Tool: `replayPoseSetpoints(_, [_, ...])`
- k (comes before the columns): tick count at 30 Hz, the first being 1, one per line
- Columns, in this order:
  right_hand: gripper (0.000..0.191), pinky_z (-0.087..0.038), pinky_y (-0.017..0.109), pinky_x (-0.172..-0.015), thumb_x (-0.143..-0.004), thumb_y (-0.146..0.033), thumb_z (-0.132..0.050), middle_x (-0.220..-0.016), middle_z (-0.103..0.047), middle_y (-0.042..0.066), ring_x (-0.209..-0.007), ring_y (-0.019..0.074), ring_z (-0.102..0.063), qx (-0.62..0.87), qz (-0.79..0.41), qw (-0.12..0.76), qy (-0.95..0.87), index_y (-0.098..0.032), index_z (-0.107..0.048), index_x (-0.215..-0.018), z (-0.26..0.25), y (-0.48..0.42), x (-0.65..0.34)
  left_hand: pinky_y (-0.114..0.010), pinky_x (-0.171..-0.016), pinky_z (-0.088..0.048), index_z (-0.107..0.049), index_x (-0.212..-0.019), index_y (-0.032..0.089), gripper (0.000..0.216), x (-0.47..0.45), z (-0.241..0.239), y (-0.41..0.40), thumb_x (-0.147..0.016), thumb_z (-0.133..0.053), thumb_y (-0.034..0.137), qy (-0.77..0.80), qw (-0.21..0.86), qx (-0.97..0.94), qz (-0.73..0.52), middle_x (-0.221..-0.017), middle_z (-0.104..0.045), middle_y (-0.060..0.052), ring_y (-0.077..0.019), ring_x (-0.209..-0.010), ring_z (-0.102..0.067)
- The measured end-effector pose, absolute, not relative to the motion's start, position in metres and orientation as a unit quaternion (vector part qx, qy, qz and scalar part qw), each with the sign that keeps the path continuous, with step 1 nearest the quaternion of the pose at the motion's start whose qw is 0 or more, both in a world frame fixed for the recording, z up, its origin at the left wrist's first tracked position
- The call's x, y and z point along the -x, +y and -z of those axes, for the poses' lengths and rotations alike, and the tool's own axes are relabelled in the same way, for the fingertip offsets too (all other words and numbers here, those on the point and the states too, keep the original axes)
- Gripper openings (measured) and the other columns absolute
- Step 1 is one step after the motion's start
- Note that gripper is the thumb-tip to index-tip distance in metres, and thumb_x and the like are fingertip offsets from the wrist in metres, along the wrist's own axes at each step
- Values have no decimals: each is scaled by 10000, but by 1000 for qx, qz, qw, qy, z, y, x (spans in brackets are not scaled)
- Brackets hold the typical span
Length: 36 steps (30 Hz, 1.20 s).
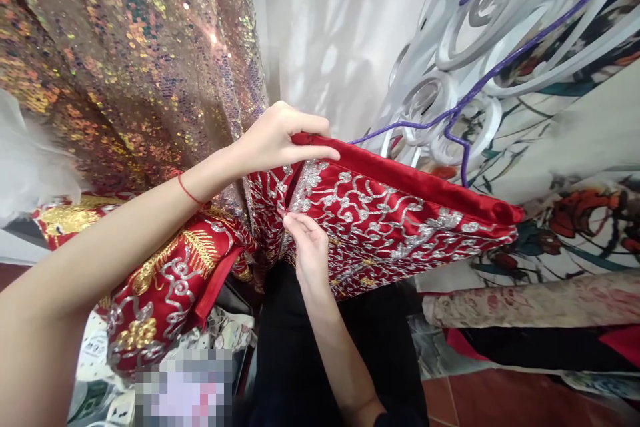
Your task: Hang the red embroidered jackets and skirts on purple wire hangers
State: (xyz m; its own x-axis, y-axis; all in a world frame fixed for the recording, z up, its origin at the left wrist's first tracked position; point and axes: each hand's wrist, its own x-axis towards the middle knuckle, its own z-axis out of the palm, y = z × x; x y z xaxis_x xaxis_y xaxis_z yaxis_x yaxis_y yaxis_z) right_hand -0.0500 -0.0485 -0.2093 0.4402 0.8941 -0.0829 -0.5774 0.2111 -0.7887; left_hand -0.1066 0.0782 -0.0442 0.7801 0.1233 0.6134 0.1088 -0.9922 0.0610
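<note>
A red skirt [370,207] with silver sequin embroidery and a smooth satin waistband [425,180] spreads in front of me. My left hand [287,137], with a red string round its wrist, grips the waistband from above, thumb on the near side. Below it a narrow slit, apparently a zip opening [293,188], runs down the fabric. My right hand [309,240] pinches at the slit's lower end. The fingertips mostly hide what they hold, which looks like a zip pull. A purple hanger [425,124] passes behind the waistband on the right.
A sequinned gold fabric [150,67] hangs at the left. Red clothing with gold embroidery [175,280] lies below my left forearm. White scrolled metalwork [450,80] stands at the right, near floral fabric [565,220] and a fabric roll [540,300].
</note>
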Motion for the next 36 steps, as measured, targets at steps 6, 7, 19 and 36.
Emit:
replayPoseSetpoints(6, [214,-588,318,-767,-688,-347,-814,-807,-779,34,-772,180,-740,413,-477,739,-234,-192,-736,-814,203,-55,50,-274,-729,-393,-641,-746,134,552,107,45,79,-952,-486,622,62,9,-945,-321,-571,-404,69,-54,-569,-398])
replayPoseSetpoints(7, [212,-586,314,-738,-721,-359,-798,-793,-775,35,-738,179,-742,420,-470,732,-260,-188,-725,-823,200,-58,50,-278,-736,-397,-645,-750,133,551,107,45,78,-951,-488,622,62,12,-945,-321,-572,-409,69,-54,-572,-402])
replayPoseSetpoints(19, [244,-474,236,-535,-712,-389,-757,-967,-804,111,-1005,268,-755,396,-525,716,-235,-196,-652,-816,193,-51,45,-279,-738,-399,-633,-724,126,574,107,46,80,-942,-485,636,68,10,-943,-326,-575,-402,66,-52,-582,-405])
replayPoseSetpoints(36, [224,-580,322,-838,-728,-367,-781,-927,-786,26,-870,180,-741,394,-467,751,-249,-217,-708,-876,193,-51,50,-283,-762,-411,-603,-714,137,582,107,46,81,-941,-475,658,66,9,-945,-319,-571,-385,70,-54,-582,-422])
